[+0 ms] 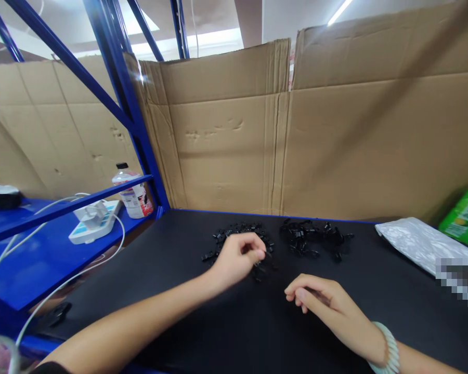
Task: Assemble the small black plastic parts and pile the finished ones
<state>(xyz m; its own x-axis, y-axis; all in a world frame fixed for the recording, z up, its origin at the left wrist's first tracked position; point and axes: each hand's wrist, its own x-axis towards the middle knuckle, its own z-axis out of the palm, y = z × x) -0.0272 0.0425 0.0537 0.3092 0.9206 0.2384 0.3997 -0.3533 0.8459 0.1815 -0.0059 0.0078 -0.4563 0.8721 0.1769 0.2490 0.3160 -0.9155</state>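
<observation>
My left hand [238, 258] is pinched shut over the front edge of a pile of small black plastic pieces [237, 228]. A small black plastic piece [268, 254] shows at its fingertips, its exact shape blurred. Lower and to the right, my right hand [315, 301] hovers over the black tabletop [257, 332] with its fingers curled together and the thumb against them. Whatever lies inside those fingers, if anything, is hidden. Beyond the right hand, a second pile of larger looped black plastic parts [312, 236] lies near the back edge.
Cardboard panels [226, 145] wall off the back. A blue metal frame [136, 124] rises at left, beside a power strip [97, 223], white cables [120, 228] and a bottle [134, 195]. A silvery bag [417, 241] and a green packet [466, 215] lie at right.
</observation>
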